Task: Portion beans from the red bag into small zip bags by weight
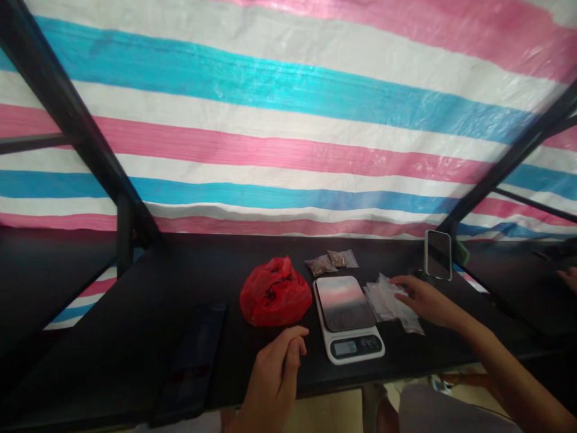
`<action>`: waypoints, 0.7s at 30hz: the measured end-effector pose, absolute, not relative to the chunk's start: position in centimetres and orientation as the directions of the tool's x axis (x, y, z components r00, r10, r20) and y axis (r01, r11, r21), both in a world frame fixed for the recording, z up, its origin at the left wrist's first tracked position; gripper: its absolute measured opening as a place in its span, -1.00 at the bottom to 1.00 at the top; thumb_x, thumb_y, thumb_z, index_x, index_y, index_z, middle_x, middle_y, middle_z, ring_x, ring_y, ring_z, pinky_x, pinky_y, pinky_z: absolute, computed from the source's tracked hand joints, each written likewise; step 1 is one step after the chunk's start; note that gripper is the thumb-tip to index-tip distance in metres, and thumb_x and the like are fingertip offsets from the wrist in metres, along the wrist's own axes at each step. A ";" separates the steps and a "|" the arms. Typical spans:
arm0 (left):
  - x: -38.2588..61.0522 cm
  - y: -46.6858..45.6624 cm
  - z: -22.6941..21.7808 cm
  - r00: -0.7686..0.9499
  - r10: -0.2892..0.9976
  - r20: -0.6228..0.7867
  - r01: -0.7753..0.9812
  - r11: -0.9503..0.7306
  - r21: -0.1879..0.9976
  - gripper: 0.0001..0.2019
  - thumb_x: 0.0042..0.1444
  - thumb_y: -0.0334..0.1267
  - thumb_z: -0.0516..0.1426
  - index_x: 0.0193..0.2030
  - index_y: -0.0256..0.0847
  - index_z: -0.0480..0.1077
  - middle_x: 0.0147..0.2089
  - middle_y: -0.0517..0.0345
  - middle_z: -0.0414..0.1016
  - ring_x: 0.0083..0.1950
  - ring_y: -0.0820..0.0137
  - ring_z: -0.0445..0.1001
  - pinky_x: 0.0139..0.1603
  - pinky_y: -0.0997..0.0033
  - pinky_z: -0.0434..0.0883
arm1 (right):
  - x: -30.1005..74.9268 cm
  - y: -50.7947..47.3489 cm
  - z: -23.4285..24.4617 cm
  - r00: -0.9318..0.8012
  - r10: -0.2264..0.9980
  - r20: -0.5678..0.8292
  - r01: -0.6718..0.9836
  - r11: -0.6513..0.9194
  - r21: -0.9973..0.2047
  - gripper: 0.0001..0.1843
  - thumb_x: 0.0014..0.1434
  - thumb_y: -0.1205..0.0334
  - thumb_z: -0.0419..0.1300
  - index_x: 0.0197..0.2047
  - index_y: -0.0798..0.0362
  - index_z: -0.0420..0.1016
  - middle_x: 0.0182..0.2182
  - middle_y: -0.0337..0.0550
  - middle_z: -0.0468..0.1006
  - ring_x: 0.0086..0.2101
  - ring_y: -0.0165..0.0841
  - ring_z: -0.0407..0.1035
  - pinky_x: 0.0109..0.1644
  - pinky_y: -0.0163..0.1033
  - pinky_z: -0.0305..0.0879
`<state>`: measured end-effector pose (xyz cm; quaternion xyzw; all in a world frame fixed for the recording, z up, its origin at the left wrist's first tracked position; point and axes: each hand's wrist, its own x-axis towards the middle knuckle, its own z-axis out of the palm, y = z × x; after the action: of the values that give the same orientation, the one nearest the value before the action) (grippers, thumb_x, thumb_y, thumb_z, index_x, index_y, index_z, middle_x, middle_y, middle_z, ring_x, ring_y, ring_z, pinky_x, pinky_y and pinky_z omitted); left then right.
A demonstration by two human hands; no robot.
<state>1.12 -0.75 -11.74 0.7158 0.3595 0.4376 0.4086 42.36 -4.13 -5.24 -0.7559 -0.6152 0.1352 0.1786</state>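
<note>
Clear plastic bags (388, 305) lie in a loose, overlapping pile on the black tabletop (135, 343), right of the kitchen scale (347, 319). The right hand (427, 302) rests on the pile's far side, its fingers (399, 281) extended and slightly parted, touching the film without any visible pinch. These bags should weigh almost nothing and feel soft and slippery, so a single loose edge or corner looks like the best place to take hold; layers may cling together. The left hand (274, 373) sits at the near table edge, just left of the scale, its fingers (295, 349) curled closed around nothing. The scale is white with a reflective platform and a dark display, and nothing sits on it. Left of it lies a bulky, crumpled red plastic bag (274, 293). Two small bags of brown material (331, 261) sit beyond the scale. A smartphone (438, 254) lies far right, beyond the pile. A dark, flat tablet-like object (192, 361) lies near left. Another person's hand (568, 278) shows at the far right.
</note>
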 end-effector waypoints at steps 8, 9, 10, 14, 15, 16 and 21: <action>1.4 -1.1 -11.3 0.409 0.768 0.493 0.173 -0.596 0.784 -0.68 0.52 -0.17 -0.01 0.00 -0.11 0.58 -0.35 0.19 0.62 -0.40 0.45 0.58 -0.31 0.54 0.51 | 40.9 -9.6 -4.0 0.211 0.974 0.085 0.898 -0.159 -0.410 -0.59 0.17 -0.16 0.29 -0.04 -0.06 0.58 0.05 0.08 0.62 -0.04 -0.05 0.56 0.08 0.00 0.51; 1.3 -1.1 -11.3 0.405 0.760 0.509 0.178 -0.611 0.771 -0.69 0.52 -0.18 -0.01 0.00 -0.11 0.58 -0.36 0.19 0.62 -0.40 0.45 0.59 -0.32 0.55 0.51 | 40.9 -10.4 -4.2 0.226 0.972 0.056 0.898 -0.186 -0.399 -0.59 0.17 -0.16 0.29 -0.05 -0.08 0.59 0.03 0.06 0.63 -0.06 -0.05 0.57 0.05 -0.02 0.52; 1.2 -1.1 -11.3 0.402 0.753 0.521 0.184 -0.624 0.760 -0.69 0.52 -0.19 -0.01 -0.01 -0.11 0.58 -0.36 0.20 0.63 -0.40 0.46 0.60 -0.31 0.55 0.52 | 41.0 -11.1 -4.6 0.236 0.972 0.020 0.898 -0.210 -0.387 -0.60 0.15 -0.15 0.30 -0.05 -0.09 0.61 0.02 0.04 0.64 -0.07 -0.04 0.58 0.04 -0.02 0.53; 1.0 -1.3 -11.5 0.399 0.738 0.544 0.207 -0.650 0.731 -0.72 0.52 -0.22 0.01 0.01 -0.08 0.57 -0.35 0.22 0.63 -0.37 0.45 0.63 -0.26 0.55 0.55 | 42.0 -12.6 -6.4 0.254 0.965 -0.065 0.889 -0.259 -0.377 -0.65 0.16 -0.09 0.24 -0.12 -0.09 0.67 -0.05 0.02 0.70 -0.05 0.00 0.60 0.08 0.02 0.51; 0.9 -1.3 -11.6 0.400 0.733 0.549 0.212 -0.657 0.723 -0.72 0.51 -0.22 0.01 0.01 -0.08 0.56 -0.35 0.22 0.63 -0.36 0.45 0.63 -0.25 0.55 0.56 | 42.3 -12.7 -6.6 0.262 0.963 -0.066 0.882 -0.266 -0.390 -0.66 0.19 -0.10 0.20 -0.17 -0.09 0.68 -0.10 0.02 0.72 -0.08 -0.01 0.61 0.05 0.01 0.52; 0.9 -1.3 -11.8 0.401 0.727 0.557 0.214 -0.666 0.715 -0.73 0.51 -0.23 0.01 0.00 -0.07 0.56 -0.35 0.23 0.63 -0.37 0.45 0.63 -0.25 0.54 0.56 | 42.3 -12.6 -6.5 0.275 0.960 -0.057 0.872 -0.274 -0.406 -0.64 0.22 -0.13 0.17 -0.22 -0.09 0.68 -0.16 0.01 0.73 -0.13 -0.02 0.62 0.00 0.00 0.52; 1.3 -1.3 -11.9 0.363 0.653 0.664 0.235 -0.754 0.613 -0.79 0.49 -0.26 0.06 0.05 -0.05 0.53 -0.22 0.19 0.69 -0.22 0.42 0.70 -0.11 0.51 0.61 | 37.3 -12.1 -3.6 0.313 0.940 0.134 0.808 -0.189 -0.558 -0.59 0.25 -0.23 0.24 -0.24 -0.09 0.69 -0.34 -0.05 0.72 -0.35 -0.13 0.59 -0.24 -0.13 0.53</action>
<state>1.33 -1.26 -11.94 0.7976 0.2786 0.4908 0.2129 37.33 -12.05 -3.60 -0.7618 -0.5739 0.1199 0.2756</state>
